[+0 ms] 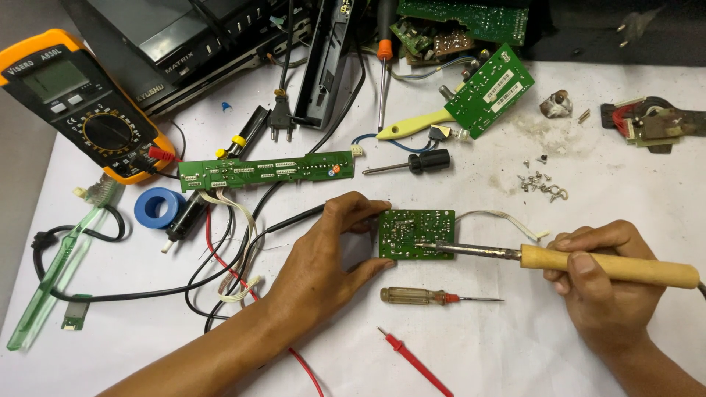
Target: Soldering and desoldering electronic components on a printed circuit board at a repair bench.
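Note:
My left hand [331,254] grips the left edge of a small green circuit board [416,234] lying solder side up on the white table. My right hand [599,283] is closed around the wooden handle of a soldering iron [610,266]. The iron's metal tip touches the middle of the board. A thin screwdriver with a clear amber handle [419,296] lies just below the board. A red probe lead [412,360] lies nearer the front edge.
A yellow multimeter [81,103] sits at the far left, with a blue tape roll [156,207] below it. A long green board [265,170], another green board [489,90], screwdrivers, loose screws [540,184], black cables and dark device casings crowd the back.

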